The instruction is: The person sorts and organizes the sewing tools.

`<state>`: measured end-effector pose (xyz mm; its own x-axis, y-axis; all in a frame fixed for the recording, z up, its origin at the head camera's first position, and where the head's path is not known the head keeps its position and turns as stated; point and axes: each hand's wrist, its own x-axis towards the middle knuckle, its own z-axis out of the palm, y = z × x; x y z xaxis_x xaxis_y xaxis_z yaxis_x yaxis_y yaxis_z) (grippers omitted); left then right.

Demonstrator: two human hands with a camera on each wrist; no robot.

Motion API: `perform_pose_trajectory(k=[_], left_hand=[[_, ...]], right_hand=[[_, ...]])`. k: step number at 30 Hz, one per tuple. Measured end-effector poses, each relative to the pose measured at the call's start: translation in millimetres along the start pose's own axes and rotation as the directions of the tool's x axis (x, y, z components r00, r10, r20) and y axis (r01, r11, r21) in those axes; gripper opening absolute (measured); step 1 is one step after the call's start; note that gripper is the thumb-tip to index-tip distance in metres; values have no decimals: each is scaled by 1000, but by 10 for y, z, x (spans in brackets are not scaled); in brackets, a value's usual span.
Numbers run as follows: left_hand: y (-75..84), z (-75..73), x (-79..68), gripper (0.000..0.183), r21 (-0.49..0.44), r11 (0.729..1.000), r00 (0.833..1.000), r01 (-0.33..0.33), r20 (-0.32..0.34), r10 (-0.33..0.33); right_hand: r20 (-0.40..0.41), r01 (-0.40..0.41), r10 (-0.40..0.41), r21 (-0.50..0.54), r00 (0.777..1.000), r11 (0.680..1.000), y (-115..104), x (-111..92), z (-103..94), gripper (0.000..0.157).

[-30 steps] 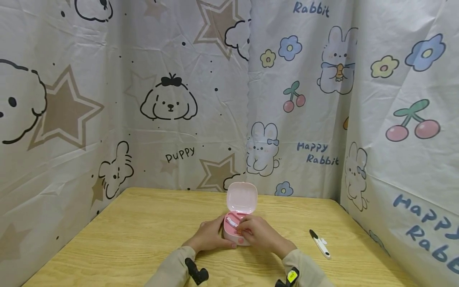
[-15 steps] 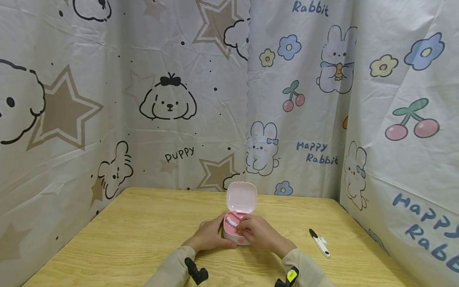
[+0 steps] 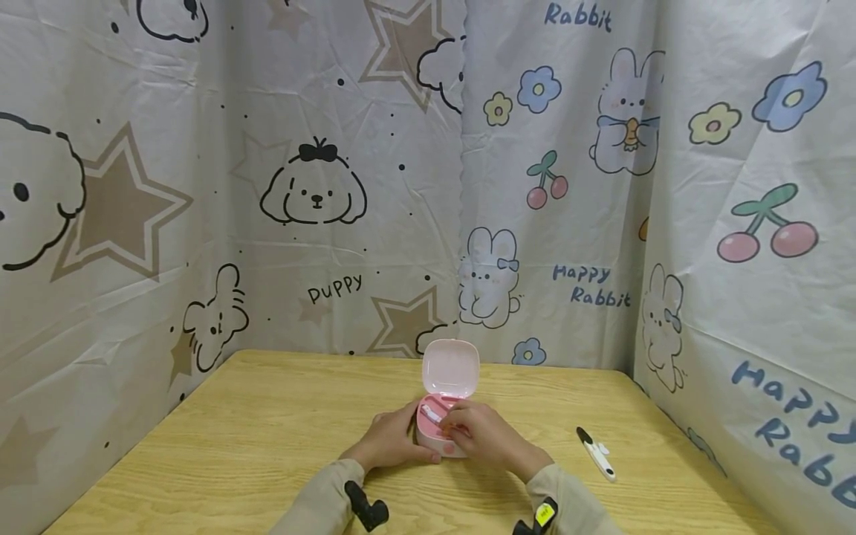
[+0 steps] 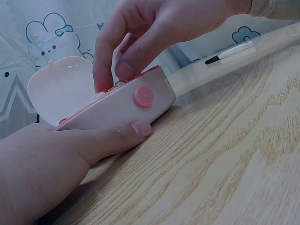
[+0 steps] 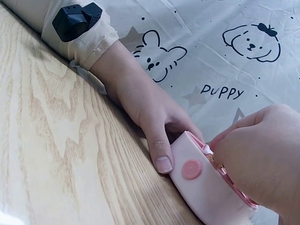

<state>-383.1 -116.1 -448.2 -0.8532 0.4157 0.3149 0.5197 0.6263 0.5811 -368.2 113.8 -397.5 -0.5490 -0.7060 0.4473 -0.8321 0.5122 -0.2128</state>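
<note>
A small pink case (image 3: 431,442) stands on the table, its pale pink lid (image 3: 451,368) raised at the back. A round pink button (image 4: 143,96) marks its front. My left hand (image 3: 388,440) grips the case's left side, thumb along the front; the other fingers are mostly hidden behind it. My right hand (image 3: 487,435) reaches in from the right, thumb and index finger bent down around a small orange-yellow thing (image 5: 210,157) whose kind is unclear. Left of those fingertips, a slim white piece (image 3: 431,414) lies in the pink interior. Some of the inside is covered by my right hand.
A slim white tool with a black end (image 3: 596,455) lies to the right on the wooden table (image 3: 301,394). Printed curtains (image 3: 334,253) hang behind and beside the table. Each sleeve carries a black wrist device (image 5: 76,22).
</note>
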Motion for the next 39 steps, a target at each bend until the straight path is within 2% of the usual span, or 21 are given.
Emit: perform_pose_trajectory(k=[5, 10, 17, 22, 26, 32, 39], left_hand=[[-3, 6, -1, 112, 1, 1000, 1000, 9, -6, -9], [-33, 22, 12, 112, 21, 1000, 1000, 6, -9, -5], [-40, 29, 25, 111, 8, 1000, 1000, 0, -3, 0], [-42, 27, 21, 112, -1, 1000, 1000, -5, -7, 5], [-49, 23, 22, 112, -9, 1000, 1000, -12, -8, 12], [-60, 28, 31, 113, -37, 999, 1000, 3, 0, -3], [-37, 12, 23, 113, -43, 999, 1000, 19, 5, -19]], right_hand=[[-43, 24, -24, -18, 999, 1000, 46, -13, -62, 15], [-84, -14, 11, -35, 996, 999, 115, -70, -167, 17], [-76, -47, 43, -48, 996, 998, 204, -126, -229, 18], [-63, -111, 108, -33, 992, 993, 225, -117, -280, 18], [-89, -142, 139, -24, 986, 990, 255, -135, -380, 19], [-143, -194, 185, -53, 972, 980, 393, -263, -594, 19], [-111, -299, 292, -50, 950, 953, 557, -436, -801, 21]])
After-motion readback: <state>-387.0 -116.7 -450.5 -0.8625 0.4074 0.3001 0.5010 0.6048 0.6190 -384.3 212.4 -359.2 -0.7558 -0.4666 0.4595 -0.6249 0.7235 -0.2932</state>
